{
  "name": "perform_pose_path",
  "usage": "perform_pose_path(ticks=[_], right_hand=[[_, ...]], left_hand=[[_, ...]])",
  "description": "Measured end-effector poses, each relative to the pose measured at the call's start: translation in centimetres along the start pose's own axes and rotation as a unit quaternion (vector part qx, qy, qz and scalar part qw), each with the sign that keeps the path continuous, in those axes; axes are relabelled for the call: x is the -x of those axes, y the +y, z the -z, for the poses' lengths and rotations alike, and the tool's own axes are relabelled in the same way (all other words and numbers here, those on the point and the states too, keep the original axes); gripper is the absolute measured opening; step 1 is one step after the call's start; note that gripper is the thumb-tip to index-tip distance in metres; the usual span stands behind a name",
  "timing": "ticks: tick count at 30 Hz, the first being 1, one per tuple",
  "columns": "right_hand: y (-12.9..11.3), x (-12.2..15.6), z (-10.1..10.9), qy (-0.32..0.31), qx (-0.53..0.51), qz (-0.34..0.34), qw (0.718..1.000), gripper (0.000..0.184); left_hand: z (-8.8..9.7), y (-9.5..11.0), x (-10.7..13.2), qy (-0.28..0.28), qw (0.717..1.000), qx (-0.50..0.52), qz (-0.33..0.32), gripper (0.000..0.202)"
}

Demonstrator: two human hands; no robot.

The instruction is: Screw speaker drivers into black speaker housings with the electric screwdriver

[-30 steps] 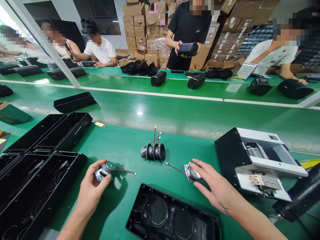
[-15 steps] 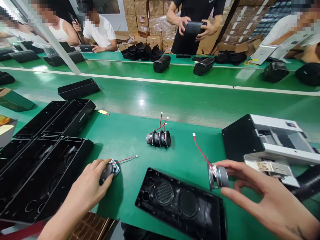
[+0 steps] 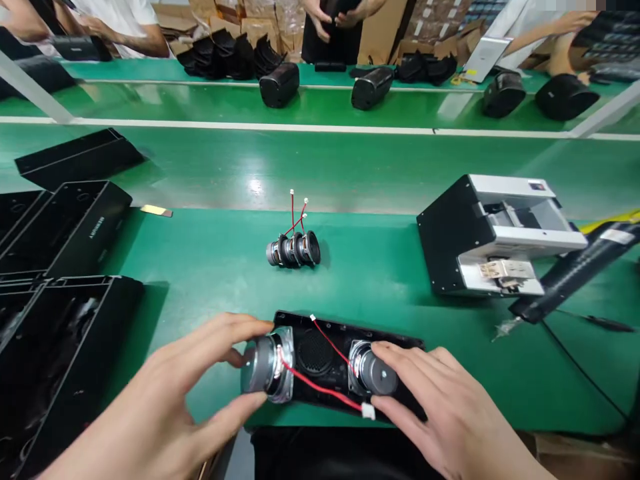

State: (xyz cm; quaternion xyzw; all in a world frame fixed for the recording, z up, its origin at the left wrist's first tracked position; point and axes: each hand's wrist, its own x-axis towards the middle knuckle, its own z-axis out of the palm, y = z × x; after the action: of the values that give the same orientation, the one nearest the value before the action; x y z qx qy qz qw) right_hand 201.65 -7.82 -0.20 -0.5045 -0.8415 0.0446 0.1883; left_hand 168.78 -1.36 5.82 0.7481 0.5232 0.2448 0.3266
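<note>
Head view: one speaker driver is held by each bare hand over an open black housing [image 3: 315,357]. Left driver [image 3: 267,367] is gripped by the left hand [image 3: 190,390], fingers above, thumb below, hand opened only to the driver's width; magnet is pointed left, metal frame right, over the housing's left end. Whether the housing is touched by it cannot be told. Right driver [image 3: 373,370] is pinched at its magnet between thumb and fingers of the right hand [image 3: 435,403], frame turned left, over the housing's right half; seating cannot be told. Left driver's red lead [image 3: 325,392] is stretched rightward, its white connector [image 3: 369,411] just beside the right thumb. Beyond the housing, a row of drivers [image 3: 295,250] is laid on the green table [image 3: 370,280], well apart from both hands.
</note>
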Motion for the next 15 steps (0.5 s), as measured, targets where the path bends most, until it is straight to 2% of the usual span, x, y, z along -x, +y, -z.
perform_pose_path(ticks=[2, 4, 9, 15], right_hand=[[-0.1, -0.3, -0.1, -0.003, 0.002, 0.002, 1.0, 0.035], [-0.3, -0.7, -0.3, -0.008, 0.007, -0.001, 1.0, 0.036], [-0.4, -1.2, -0.6, -0.016, -0.004, -0.008, 1.0, 0.036], [-0.1, -0.8, -0.8, -0.034, -0.019, -0.015, 0.999, 0.035]], left_hand=[[-1.0, 0.3, -0.5, -0.051, 0.995, -0.049, -0.063, 0.041], [-1.5, 0.2, -0.7, -0.07, 0.99, -0.068, -0.1, 0.037], [-2.1, -0.9, 0.0, -0.099, 0.986, -0.082, -0.109, 0.039], [-2.6, -1.1, 0.4, -0.096, 0.987, -0.067, -0.113, 0.038]])
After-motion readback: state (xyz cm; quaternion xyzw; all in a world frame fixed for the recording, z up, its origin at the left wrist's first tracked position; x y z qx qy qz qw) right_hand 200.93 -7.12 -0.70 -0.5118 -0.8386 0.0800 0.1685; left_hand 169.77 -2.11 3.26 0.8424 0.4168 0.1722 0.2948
